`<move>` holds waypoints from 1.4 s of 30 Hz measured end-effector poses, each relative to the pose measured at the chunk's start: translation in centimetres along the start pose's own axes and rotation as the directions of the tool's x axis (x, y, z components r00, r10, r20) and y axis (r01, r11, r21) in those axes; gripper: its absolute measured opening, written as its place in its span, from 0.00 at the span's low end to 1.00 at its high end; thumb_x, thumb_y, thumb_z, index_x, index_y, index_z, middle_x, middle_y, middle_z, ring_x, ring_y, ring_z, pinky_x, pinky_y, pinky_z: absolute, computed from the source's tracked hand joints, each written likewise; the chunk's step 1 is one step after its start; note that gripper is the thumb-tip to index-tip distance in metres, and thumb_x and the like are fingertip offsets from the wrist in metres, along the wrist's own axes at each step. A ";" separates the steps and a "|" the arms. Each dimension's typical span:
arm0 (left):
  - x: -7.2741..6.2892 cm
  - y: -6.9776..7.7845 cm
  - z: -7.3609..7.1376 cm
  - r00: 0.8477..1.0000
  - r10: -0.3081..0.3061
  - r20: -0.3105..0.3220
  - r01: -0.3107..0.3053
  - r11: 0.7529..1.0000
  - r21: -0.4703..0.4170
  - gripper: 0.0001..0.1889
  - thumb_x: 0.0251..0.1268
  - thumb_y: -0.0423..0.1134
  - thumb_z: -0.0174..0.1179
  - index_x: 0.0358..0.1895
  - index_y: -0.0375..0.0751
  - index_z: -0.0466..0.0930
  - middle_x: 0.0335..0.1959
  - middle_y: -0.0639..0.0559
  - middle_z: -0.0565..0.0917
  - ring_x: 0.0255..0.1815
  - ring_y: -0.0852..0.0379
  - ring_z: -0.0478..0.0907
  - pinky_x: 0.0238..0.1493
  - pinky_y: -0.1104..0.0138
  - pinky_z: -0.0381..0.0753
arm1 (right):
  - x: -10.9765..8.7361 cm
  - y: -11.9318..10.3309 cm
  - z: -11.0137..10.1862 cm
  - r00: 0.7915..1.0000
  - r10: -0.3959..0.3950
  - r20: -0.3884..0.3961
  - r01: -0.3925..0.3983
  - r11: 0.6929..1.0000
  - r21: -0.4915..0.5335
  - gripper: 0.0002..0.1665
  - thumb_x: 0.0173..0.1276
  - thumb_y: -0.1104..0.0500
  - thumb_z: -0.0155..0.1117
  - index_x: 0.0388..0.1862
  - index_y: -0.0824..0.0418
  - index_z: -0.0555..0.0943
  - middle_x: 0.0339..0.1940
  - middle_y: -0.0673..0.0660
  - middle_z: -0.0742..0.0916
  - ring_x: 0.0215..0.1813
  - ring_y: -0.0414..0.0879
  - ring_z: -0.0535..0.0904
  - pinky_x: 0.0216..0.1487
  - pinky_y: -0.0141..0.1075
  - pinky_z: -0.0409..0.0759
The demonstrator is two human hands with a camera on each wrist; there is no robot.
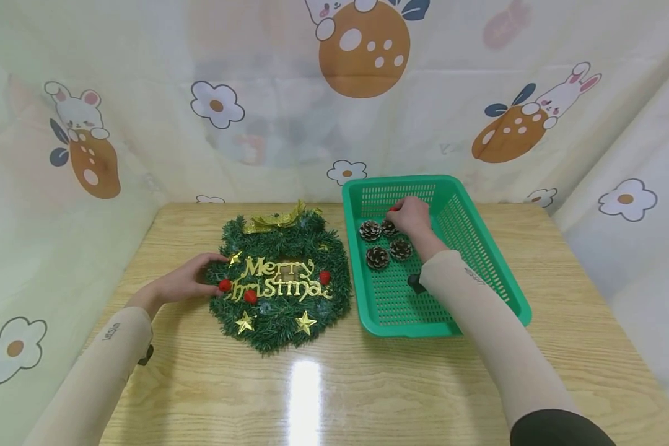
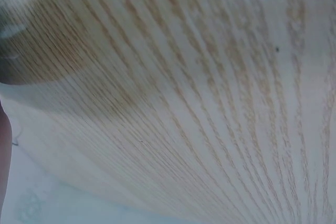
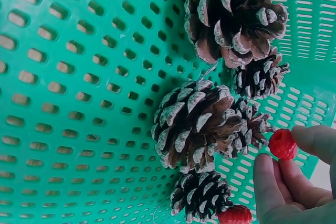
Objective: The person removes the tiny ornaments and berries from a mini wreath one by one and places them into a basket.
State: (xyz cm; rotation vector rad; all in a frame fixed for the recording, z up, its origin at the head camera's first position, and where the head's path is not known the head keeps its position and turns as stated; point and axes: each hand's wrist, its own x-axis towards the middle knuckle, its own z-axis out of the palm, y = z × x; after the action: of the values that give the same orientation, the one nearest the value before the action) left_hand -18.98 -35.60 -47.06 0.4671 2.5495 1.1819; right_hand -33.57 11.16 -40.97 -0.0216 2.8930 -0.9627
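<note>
A green wreath (image 1: 334, 310) carries gold "Merry Christmas" lettering (image 1: 287, 288), gold stars (image 1: 305, 323), red berries (image 1: 325, 277) and a gold bow (image 1: 275, 220). My left hand (image 1: 186, 280) rests at its left edge, thumb and fingers spread apart by the foliage. In the green plastic basket (image 1: 457, 310), my right hand (image 1: 412, 217) pinches a red raspberry-like berry (image 3: 283, 144) between thumb and fingers. Several white-tipped pine cones (image 3: 194, 124) lie around it. A second red berry (image 3: 235, 214) sits beside the lowest cone in the right wrist view.
The wooden table (image 1: 228, 396) bears both wreath and basket, which stand side by side. Behind them hangs a pale curtain (image 1: 279, 142) printed with rabbits and flowers. The left wrist view shows mostly blurred wood grain.
</note>
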 end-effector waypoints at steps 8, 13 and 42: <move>0.1 0.2 0.0 1.000 0.010 -0.002 -0.010 1.000 -0.004 0.40 0.56 0.39 0.72 0.70 0.33 0.61 0.71 0.31 0.60 0.73 0.31 0.51 0.71 0.36 0.45 | 0.3 -0.1 -0.2 1.000 0.013 0.002 -0.013 1.000 0.007 0.19 0.71 0.58 0.56 0.54 0.70 0.80 0.56 0.67 0.81 0.58 0.61 0.74 0.56 0.51 0.78; 0.1 0.1 0.0 1.000 0.006 0.000 -0.006 1.000 0.002 0.40 0.56 0.39 0.72 0.70 0.34 0.61 0.71 0.32 0.60 0.73 0.31 0.51 0.71 0.36 0.45 | 0.4 -0.1 -0.5 1.000 0.005 0.007 -0.006 1.000 0.022 0.23 0.72 0.58 0.55 0.59 0.70 0.77 0.62 0.68 0.78 0.64 0.63 0.70 0.61 0.53 0.75; 0.2 -0.4 -0.1 1.000 0.016 0.006 -0.016 1.000 0.025 0.41 0.56 0.41 0.72 0.70 0.33 0.61 0.71 0.32 0.60 0.73 0.32 0.52 0.71 0.37 0.46 | -0.2 -3.2 -1.8 0.996 -0.077 -0.034 0.081 0.988 0.133 0.29 0.69 0.52 0.59 0.65 0.66 0.73 0.64 0.63 0.78 0.64 0.59 0.71 0.62 0.52 0.73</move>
State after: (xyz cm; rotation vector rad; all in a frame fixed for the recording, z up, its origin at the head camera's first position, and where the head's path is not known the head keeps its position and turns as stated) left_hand -19.28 -35.85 -47.32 0.4972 2.5632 1.1542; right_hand -33.58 9.65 -37.61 -0.1148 2.8655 -1.1785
